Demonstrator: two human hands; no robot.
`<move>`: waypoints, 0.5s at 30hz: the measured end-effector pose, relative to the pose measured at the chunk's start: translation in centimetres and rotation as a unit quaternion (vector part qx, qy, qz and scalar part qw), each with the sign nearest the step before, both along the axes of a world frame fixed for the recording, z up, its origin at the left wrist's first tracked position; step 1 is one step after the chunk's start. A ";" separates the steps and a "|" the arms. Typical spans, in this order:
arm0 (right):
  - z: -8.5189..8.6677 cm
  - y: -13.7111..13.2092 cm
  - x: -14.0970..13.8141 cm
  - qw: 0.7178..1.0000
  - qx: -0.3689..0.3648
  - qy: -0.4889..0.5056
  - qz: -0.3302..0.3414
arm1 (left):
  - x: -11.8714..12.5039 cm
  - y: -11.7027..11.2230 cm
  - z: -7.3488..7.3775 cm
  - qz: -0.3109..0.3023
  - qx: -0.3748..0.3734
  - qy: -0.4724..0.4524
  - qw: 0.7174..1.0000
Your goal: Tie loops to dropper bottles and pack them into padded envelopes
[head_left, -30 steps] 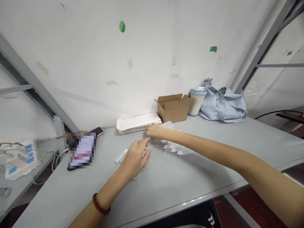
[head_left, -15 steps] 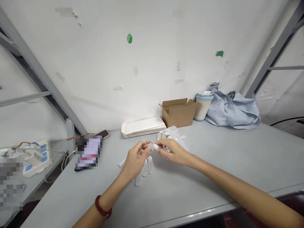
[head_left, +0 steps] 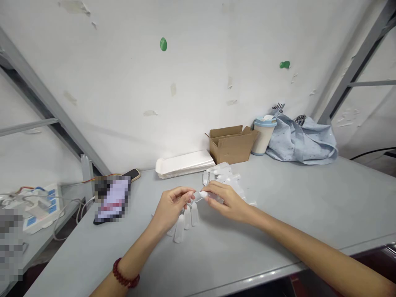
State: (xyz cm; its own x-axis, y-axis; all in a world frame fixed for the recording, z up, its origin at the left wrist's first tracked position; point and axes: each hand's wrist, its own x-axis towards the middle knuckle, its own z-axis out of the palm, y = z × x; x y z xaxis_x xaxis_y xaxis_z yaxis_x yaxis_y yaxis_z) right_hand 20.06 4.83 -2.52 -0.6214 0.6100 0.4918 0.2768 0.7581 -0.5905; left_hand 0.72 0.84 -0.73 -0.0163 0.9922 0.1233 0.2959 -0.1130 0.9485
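Observation:
My left hand (head_left: 175, 204) pinches a thin pale cord or wire (head_left: 197, 200) between thumb and fingertips. Below those fingers, several frosted translucent plastic tags (head_left: 179, 229), long and flat, hang or lie in a fan; whether all are threaded on the cord cannot be made out. Just to the right, my right hand (head_left: 227, 202) grips another frosted plastic tag (head_left: 203, 194), its white end sticking out toward the cord. The rest of that piece is mostly behind the fingers. Behind my right hand lies a loose heap of similar plastic tags (head_left: 227, 175) on the grey table (head_left: 278, 210).
Along the wall stand a stack of white envelopes (head_left: 185, 163), an open cardboard box (head_left: 232, 146), a lidded cup (head_left: 264, 136) and a light blue fabric bag (head_left: 305, 142). A phone (head_left: 135, 175) and a blurred purple item (head_left: 114, 200) lie left, near a power strip (head_left: 43, 210).
My hands have lowered slightly, and the cord now shows as a curve beneath the right hand's plastic tag. The camera view has shifted a little.

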 end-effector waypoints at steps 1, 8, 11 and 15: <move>0.0 -0.1 0.0 1.000 0.000 0.000 0.005 | 0.0 0.0 0.0 -0.014 -0.004 -0.005 1.000; 0.2 -0.4 -0.2 1.000 -0.029 -0.003 0.006 | 0.3 -0.3 -0.5 -0.035 0.009 -0.036 0.999; 0.5 -0.7 -0.3 0.999 -0.054 -0.003 0.003 | 0.4 -0.4 -0.6 -0.049 0.002 -0.075 0.996; 0.7 -1.1 -0.4 0.996 -0.087 -0.004 -0.002 | 0.5 -0.6 -0.6 -0.081 -0.030 -0.156 0.984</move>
